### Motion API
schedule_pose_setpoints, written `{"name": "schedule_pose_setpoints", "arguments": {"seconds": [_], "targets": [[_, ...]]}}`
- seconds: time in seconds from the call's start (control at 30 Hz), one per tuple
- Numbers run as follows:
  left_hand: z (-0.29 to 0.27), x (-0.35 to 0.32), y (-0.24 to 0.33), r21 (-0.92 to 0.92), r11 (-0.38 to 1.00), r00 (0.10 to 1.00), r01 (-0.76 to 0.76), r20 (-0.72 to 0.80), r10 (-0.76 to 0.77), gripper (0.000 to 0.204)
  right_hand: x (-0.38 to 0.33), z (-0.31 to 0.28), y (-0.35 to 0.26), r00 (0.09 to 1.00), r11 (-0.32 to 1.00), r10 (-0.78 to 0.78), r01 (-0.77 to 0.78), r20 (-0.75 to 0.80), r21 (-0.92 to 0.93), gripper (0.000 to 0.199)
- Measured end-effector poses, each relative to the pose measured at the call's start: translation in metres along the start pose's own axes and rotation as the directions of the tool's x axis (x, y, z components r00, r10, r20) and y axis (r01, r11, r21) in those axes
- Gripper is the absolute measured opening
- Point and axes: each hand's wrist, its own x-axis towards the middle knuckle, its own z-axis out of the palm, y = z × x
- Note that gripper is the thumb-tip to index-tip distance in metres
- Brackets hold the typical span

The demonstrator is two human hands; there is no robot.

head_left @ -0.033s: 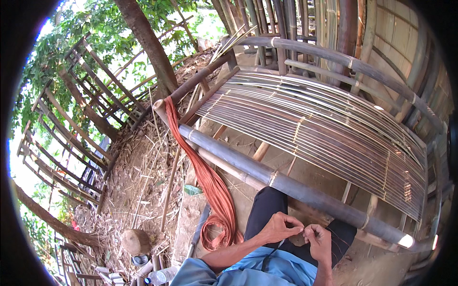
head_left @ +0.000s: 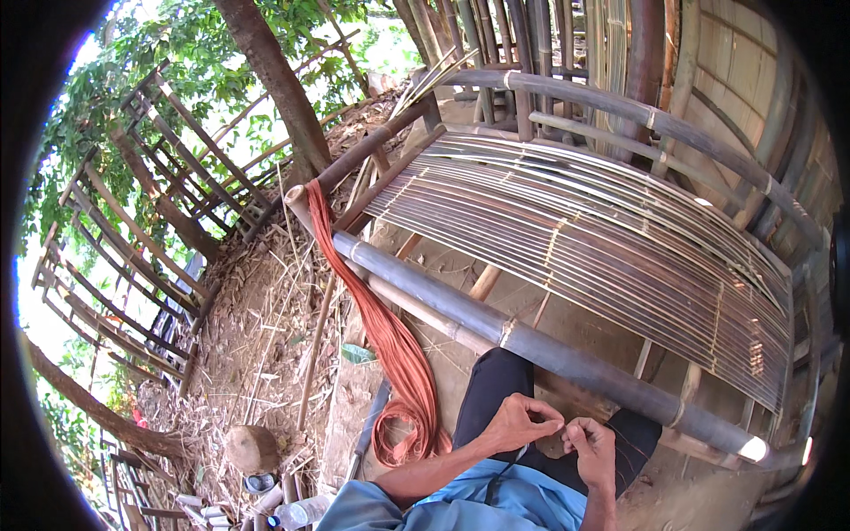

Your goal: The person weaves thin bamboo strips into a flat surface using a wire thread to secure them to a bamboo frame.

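Note:
Above my lap, my left hand [head_left: 522, 423] and my right hand [head_left: 593, 447] are pinched close together, fingertips almost meeting. Between them is what looks like a fine reddish thread, hard to see at the fingertips. Thin strands [head_left: 630, 451] of the same colour lie over my dark trouser leg beside the right hand. To the left, a long hank of orange-red yarn [head_left: 376, 310] hangs over the end of a bamboo pole. Its lower end curls in a loop beside my left thigh.
A slatted bamboo bench [head_left: 567, 239] with a thick front rail [head_left: 443, 305] stands before my knees. At lower left are a cut log [head_left: 251, 449] and a clear plastic bottle [head_left: 303, 511]. A tree trunk [head_left: 274, 84] and bamboo fencing [head_left: 133, 239] stand farther left.

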Motion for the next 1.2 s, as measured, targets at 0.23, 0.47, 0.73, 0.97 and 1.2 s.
{"name": "schedule_pose_setpoints", "arguments": {"seconds": [0.23, 0.47, 0.73, 0.97, 1.2], "targets": [[0.016, 0.004, -0.012, -0.300, 0.934, 0.979, 0.196, 0.004, -0.204, 0.019, 0.001, 0.016, 0.003, 0.956, 0.942, -0.252, 0.207, -0.149, -0.266, 0.014], [0.023, 0.004, -0.026, -0.421, 0.899, 0.993, 0.121, 0.037, -0.116, 0.022, -0.002, 0.015, -0.003, 0.920, 0.796, -0.377, 0.266, -0.102, -0.544, 0.015], [0.028, 0.002, -0.026, -0.406, 0.907, 0.993, 0.115, 0.014, -0.119, 0.030, -0.004, 0.012, 0.006, 0.938, 0.854, -0.298, 0.180, -0.175, -0.488, 0.012], [0.030, 0.000, -0.017, -0.297, 0.955, 0.997, -0.002, -0.072, -0.021, 0.037, -0.002, 0.013, 0.008, 0.915, 0.911, -0.309, 0.207, -0.259, -0.358, 0.010], [0.026, -0.005, -0.002, -0.083, 0.993, 0.987, -0.085, -0.140, 0.073, 0.033, -0.003, 0.010, 0.005, 0.939, 0.927, -0.276, 0.204, -0.206, -0.314, 0.010]]}}
